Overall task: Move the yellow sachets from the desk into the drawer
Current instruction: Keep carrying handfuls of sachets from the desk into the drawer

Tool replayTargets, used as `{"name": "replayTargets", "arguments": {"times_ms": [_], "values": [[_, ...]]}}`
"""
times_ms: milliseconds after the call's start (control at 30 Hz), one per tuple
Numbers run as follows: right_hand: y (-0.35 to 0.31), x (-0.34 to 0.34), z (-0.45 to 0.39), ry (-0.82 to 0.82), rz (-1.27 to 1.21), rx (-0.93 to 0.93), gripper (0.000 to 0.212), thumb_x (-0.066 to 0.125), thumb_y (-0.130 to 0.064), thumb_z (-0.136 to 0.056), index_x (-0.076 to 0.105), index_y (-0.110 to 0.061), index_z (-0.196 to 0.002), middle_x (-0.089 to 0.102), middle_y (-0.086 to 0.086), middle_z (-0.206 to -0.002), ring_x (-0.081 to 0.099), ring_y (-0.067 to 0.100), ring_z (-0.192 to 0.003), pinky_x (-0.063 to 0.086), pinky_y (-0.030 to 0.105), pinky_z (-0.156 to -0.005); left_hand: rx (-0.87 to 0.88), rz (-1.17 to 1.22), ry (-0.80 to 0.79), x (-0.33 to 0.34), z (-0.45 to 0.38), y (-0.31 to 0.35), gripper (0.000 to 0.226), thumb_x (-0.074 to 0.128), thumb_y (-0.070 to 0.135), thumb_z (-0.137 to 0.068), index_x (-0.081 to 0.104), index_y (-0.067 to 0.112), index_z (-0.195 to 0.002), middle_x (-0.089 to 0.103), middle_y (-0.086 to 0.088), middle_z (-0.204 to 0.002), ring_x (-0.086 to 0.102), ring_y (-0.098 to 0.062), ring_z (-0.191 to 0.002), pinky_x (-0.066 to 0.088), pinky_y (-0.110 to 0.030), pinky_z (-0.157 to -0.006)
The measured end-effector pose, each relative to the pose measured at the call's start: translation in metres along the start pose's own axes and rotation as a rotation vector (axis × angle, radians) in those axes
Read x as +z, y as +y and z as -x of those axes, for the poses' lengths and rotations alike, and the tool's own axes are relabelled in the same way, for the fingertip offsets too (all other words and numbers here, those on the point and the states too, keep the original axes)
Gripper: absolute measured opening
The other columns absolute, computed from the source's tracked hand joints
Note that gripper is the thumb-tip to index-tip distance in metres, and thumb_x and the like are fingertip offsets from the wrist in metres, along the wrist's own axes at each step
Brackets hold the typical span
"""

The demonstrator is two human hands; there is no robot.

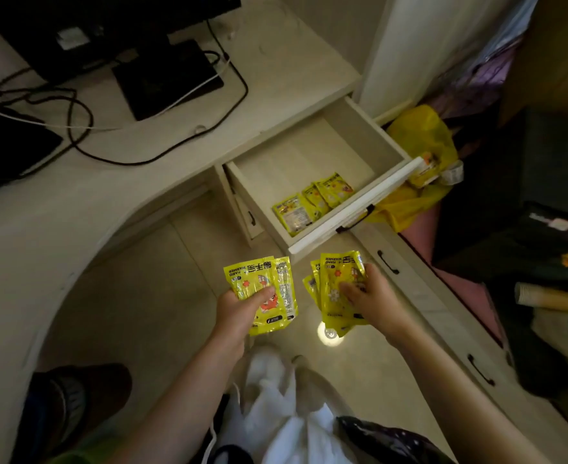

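Note:
My left hand (pixel 239 308) grips a small stack of yellow hand-warmer sachets (pixel 269 286), held flat over the floor. My right hand (pixel 373 296) holds another fanned stack of yellow sachets (pixel 334 283) beside it. Both hands hover just in front of and below the open white drawer (pixel 352 209). Inside the drawer, near its front wall, lie three yellow sachets (pixel 312 202). The pale desk top (pixel 275 78) above the drawer shows no sachets.
Black monitor base (pixel 167 78), cables and a dark device cover the desk's left. A yellow plastic bag (pixel 423 142) sits right of the drawer. More drawers with black handles (pixel 388 262) run along the right. A white bag (pixel 282 413) lies by my feet.

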State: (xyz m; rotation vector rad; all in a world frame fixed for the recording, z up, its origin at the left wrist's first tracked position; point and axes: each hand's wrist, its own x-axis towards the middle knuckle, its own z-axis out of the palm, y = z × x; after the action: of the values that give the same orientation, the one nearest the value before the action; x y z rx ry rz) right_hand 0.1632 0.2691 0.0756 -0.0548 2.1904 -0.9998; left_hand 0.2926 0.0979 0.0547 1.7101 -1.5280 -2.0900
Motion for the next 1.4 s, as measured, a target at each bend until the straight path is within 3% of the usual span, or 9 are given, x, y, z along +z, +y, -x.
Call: {"name": "replayTargets", "arguments": {"times_ms": [167,300,533,633,800,1000,1133,1200,1400], "values": [[-0.012,-0.028,-0.037,-0.007,-0.025,-0.003,0.028,0.057,-0.018,-0.09,0.046,0.0,-0.108,0.06,0.022,-0.095,0.053,0.02,-0.078,0.05,0.04,-0.069,0.018,0.002,-0.025,0.039,-0.023,0.023,0.013,0.077,0.012,-0.077,0.07,0.014,-0.087,0.074,-0.003,-0.08,0.071,-0.01,-0.063,0.05,-0.018,-0.046],[-0.032,-0.044,-0.076,-0.041,-0.059,-0.021,0.02,0.056,-0.017,-0.092,0.045,-0.005,-0.105,0.054,0.003,-0.08,0.052,0.013,-0.068,0.044,0.029,-0.058,0.0,0.012,-0.023,0.062,-0.052,0.048,0.018,0.078,0.015,-0.076,0.07,0.014,-0.091,0.074,-0.004,-0.086,0.071,-0.017,-0.074,0.053,-0.023,-0.056],[-0.07,-0.072,-0.143,-0.069,-0.03,-0.02,0.023,0.057,-0.019,-0.092,0.044,-0.005,-0.106,0.056,0.012,-0.092,0.055,0.021,-0.08,0.05,0.039,-0.069,-0.051,0.041,0.008,0.099,-0.103,0.095,0.016,0.078,0.014,-0.076,0.063,0.017,-0.081,0.07,-0.002,-0.081,0.067,-0.017,-0.074,0.053,-0.029,-0.065],[-0.082,-0.086,-0.171,-0.071,-0.001,-0.015,0.028,0.057,-0.022,-0.093,0.045,-0.004,-0.11,0.058,0.011,-0.094,0.058,0.021,-0.081,0.054,0.044,-0.073,-0.064,0.004,-0.015,0.115,-0.122,0.111,0.026,0.082,0.02,-0.071,0.067,0.015,-0.091,0.074,-0.006,-0.091,0.07,-0.023,-0.084,0.056,-0.041,-0.081],[-0.095,-0.106,-0.211,-0.077,0.042,0.005,0.029,0.058,-0.026,-0.092,0.045,-0.009,-0.111,0.062,0.017,-0.106,0.063,0.034,-0.097,0.055,0.054,-0.081,-0.056,-0.009,-0.021,0.144,-0.143,0.132,0.023,0.08,0.016,-0.074,0.068,0.016,-0.093,0.074,-0.004,-0.09,0.07,-0.018,-0.081,0.054,-0.029,-0.069],[-0.106,-0.133,-0.263,-0.11,0.116,-0.018,0.025,0.056,-0.023,-0.092,0.045,-0.011,-0.111,0.062,0.014,-0.104,0.062,0.03,-0.097,0.054,0.051,-0.083,-0.087,-0.003,0.032,0.183,-0.168,0.15,0.029,0.082,0.02,-0.072,0.069,0.014,-0.097,0.075,-0.005,-0.093,0.071,-0.02,-0.085,0.055,-0.04,-0.084],[-0.111,-0.152,-0.299,-0.138,0.13,-0.017,0.026,0.055,-0.02,-0.092,0.045,-0.009,-0.114,0.061,0.012,-0.106,0.062,0.027,-0.094,0.056,0.047,-0.08,-0.139,0.029,0.115,0.21,-0.182,0.156,0.062,0.087,0.043,-0.047,0.068,0.016,-0.101,0.075,-0.005,-0.095,0.07,-0.025,-0.089,0.052,-0.049,-0.091],[-0.113,-0.161,-0.318,-0.135,0.14,-0.017,0.027,0.055,-0.017,-0.092,0.045,-0.009,-0.116,0.061,0.012,-0.105,0.062,0.027,-0.095,0.055,0.048,-0.082,-0.189,0.051,0.187,0.224,-0.188,0.155,0.08,0.085,0.052,-0.037,0.065,0.015,-0.105,0.072,-0.005,-0.103,0.068,-0.025,-0.094,0.051,-0.046,-0.092],[-0.119,-0.173,-0.374,-0.246,0.362,-0.08,0.034,0.05,-0.018,-0.093,0.039,-0.008,-0.124,0.054,0.008,-0.087,0.05,0.015,-0.065,0.042,0.032,-0.053,-0.292,0.079,0.322,0.271,-0.204,0.145,0.093,0.08,0.035,-0.073,0.028,0.005,-0.145,0.037,-0.016,-0.147,0.039,-0.032,-0.133,0.036,-0.042,-0.107]]}}
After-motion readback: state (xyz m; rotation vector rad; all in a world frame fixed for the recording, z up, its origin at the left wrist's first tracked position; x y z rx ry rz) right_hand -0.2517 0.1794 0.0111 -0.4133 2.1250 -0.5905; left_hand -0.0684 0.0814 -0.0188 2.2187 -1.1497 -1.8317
